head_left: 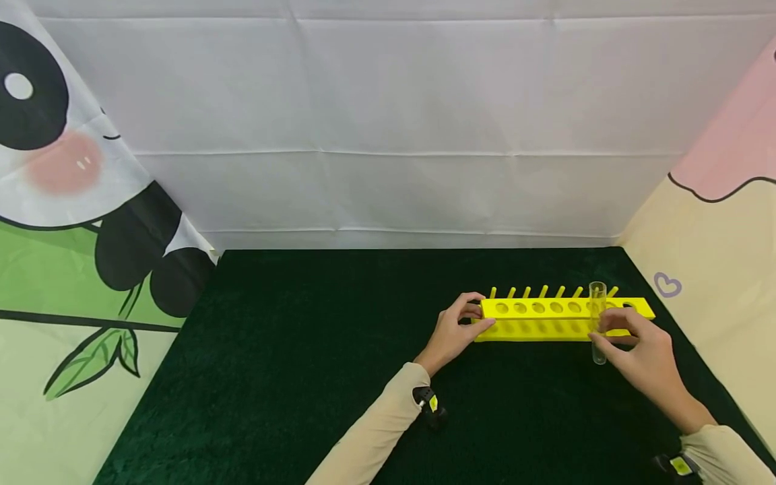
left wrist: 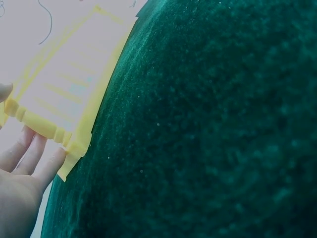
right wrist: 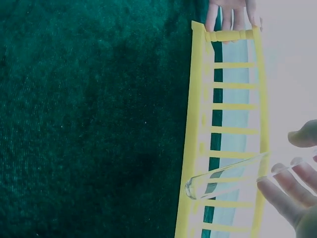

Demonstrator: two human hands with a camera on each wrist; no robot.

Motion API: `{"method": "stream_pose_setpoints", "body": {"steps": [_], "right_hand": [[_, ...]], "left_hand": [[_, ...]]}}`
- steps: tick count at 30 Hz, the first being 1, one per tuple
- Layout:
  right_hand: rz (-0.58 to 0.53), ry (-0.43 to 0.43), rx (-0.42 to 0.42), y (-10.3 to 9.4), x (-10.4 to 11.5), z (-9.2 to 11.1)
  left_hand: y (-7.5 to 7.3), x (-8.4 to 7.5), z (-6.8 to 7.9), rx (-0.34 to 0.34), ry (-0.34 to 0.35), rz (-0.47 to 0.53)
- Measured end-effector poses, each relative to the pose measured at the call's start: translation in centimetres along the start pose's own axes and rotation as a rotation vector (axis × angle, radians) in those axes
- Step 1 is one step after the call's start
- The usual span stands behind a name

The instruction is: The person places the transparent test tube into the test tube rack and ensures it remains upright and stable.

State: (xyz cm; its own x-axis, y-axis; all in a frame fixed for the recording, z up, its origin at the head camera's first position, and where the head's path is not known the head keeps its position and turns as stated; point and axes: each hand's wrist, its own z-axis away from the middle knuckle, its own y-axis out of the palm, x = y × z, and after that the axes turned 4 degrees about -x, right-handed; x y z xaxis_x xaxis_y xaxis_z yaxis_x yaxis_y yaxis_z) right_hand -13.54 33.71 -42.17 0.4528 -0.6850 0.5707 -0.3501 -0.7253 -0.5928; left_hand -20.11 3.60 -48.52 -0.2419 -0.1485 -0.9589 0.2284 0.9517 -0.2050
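Note:
A yellow test tube rack [head_left: 539,330] with a row of round holes and short pegs along its back stands on the right of the table. At its left end, my left hand [head_left: 453,330] holds it between thumb and fingers; in the left wrist view the fingers touch the end bar of the rack [left wrist: 37,124]. A clear glass test tube [head_left: 597,296] is pinched by my right hand [head_left: 645,353] near the rack's right end. It stands roughly upright in front of the rack, rounded bottom down. The right wrist view shows the test tube [right wrist: 214,182] beside the rack's side, outside the holes.
Dark green cloth [head_left: 315,364] covers the table. A white sheet [head_left: 400,121] hangs behind it, with printed cloths at left [head_left: 54,269] and right [head_left: 715,269]. The rack's right end lies near the table's right edge.

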Motion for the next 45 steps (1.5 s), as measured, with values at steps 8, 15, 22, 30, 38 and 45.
{"method": "stream_pose_setpoints", "body": {"steps": [8, 15, 22, 30, 38, 45], "right_hand": [[-0.010, 0.044, -0.030, -0.4, -0.3, 0.0], [-0.025, 0.060, -0.069, -0.7, -0.1, -0.2], [-0.017, 0.081, -0.085, -1.0, -0.1, -0.3], [-0.026, 0.108, -0.098, -1.3, -0.4, -0.3], [-0.023, 0.129, -0.107, -1.5, -1.1, -0.4], [-0.017, 0.135, -0.108, -1.7, -1.2, -0.5]], "left_hand": [[0.0, 0.0, 0.0, 0.002, 0.007, 0.003], [0.0, 0.0, 0.0, 0.004, 0.006, 0.001], [0.0, 0.1, 0.0, -0.003, 0.008, 0.006], [0.1, 0.2, 0.0, -0.006, 0.000, 0.013], [0.1, 0.2, 0.0, -0.008, 0.006, 0.021], [0.1, 0.4, -0.1, 0.006, 0.020, 0.021]]}}
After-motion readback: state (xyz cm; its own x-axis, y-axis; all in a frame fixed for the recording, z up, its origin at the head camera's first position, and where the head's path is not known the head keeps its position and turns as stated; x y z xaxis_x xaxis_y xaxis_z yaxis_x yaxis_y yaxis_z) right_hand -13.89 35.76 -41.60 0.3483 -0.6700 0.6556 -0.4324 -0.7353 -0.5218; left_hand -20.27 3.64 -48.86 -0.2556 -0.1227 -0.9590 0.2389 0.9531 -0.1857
